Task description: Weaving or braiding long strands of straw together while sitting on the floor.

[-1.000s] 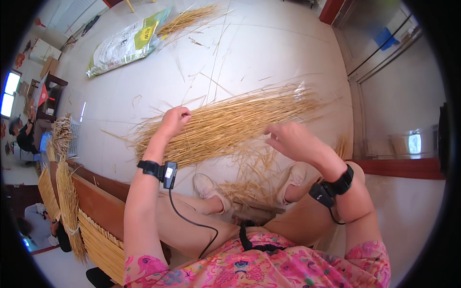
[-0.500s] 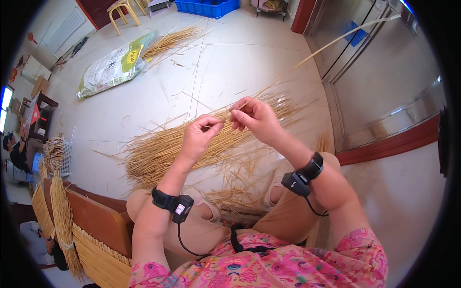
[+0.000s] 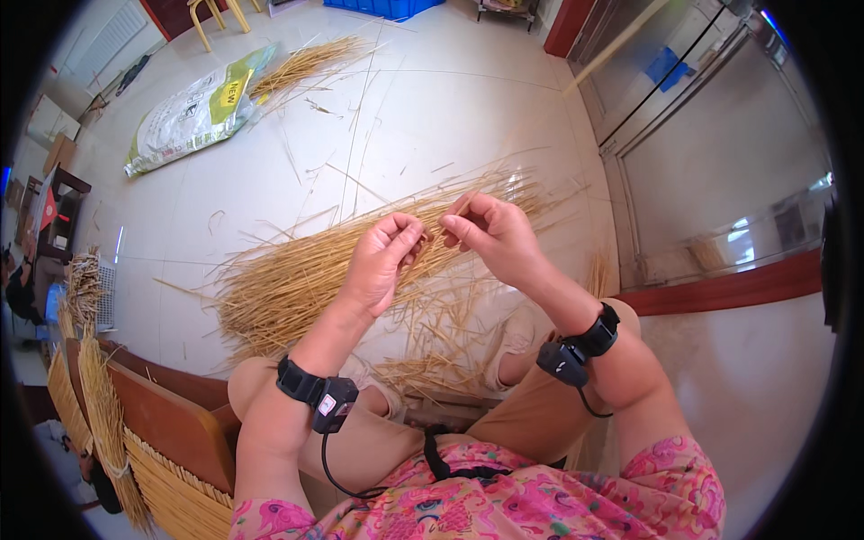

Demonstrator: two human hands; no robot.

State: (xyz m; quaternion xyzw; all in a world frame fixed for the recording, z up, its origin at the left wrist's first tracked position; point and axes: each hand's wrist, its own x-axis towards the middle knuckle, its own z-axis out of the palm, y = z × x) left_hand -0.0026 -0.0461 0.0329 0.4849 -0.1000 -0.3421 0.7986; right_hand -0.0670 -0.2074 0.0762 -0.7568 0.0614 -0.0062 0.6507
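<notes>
My left hand (image 3: 387, 256) is closed in a pinch, thumb against forefinger. Whatever sits between those fingertips is too small to make out. Just to its right, with a narrow gap between them, my right hand (image 3: 493, 232) pinches a straw stalk. A long pale length of stalk (image 3: 616, 47) slants up at the upper right; its lower part is hard to see against the floor. Beneath both hands a wide heap of golden straw stalks (image 3: 297, 283) lies across the tiles. Short broken straw bits (image 3: 432, 369) are scattered between my feet.
A white and green sack (image 3: 193, 117) with straw (image 3: 310, 63) at its mouth lies at the far left. A brown wooden seat (image 3: 171, 418) with straw bundles (image 3: 103, 414) stands at my left. Metal-framed doors (image 3: 720, 180) rise on the right. A blue crate (image 3: 387, 7) is at the back.
The long stalk now reaches higher, its upper end out of the picture. The two hands are slightly farther apart at the fingertips. The whole view has shifted a little.
</notes>
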